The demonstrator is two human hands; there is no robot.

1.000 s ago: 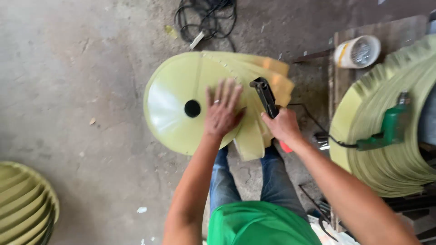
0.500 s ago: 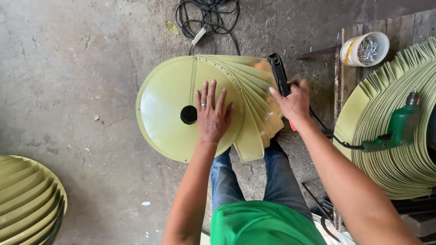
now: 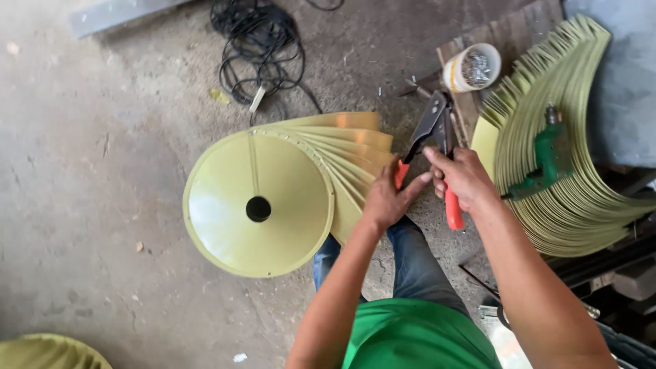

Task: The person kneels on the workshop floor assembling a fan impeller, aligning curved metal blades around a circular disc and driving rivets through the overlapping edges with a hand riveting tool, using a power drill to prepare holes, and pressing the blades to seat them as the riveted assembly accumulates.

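A yellow-green metal disc point(image 3: 239, 198) with a round centre hole rests against my knees, with curved blades point(image 3: 348, 154) fanned out along its right rim. My right hand point(image 3: 465, 179) grips the orange handle of a black hand riveter point(image 3: 430, 130) held above the blades. My left hand point(image 3: 386, 198) holds the riveter's other orange handle, its palm just off the blade edges.
A large stack of yellow-green curved blades point(image 3: 567, 137) stands at right with a green power drill point(image 3: 547, 160) lying on it. A white tub of rivets point(image 3: 471, 68) sits on a wooden board. Coiled black cable point(image 3: 260, 48) lies on the concrete floor. More blades point(image 3: 48, 352) show bottom left.
My left hand has lifted off the disc and gone right to the riveter's handle. The riveter has moved away from the blades to the right.
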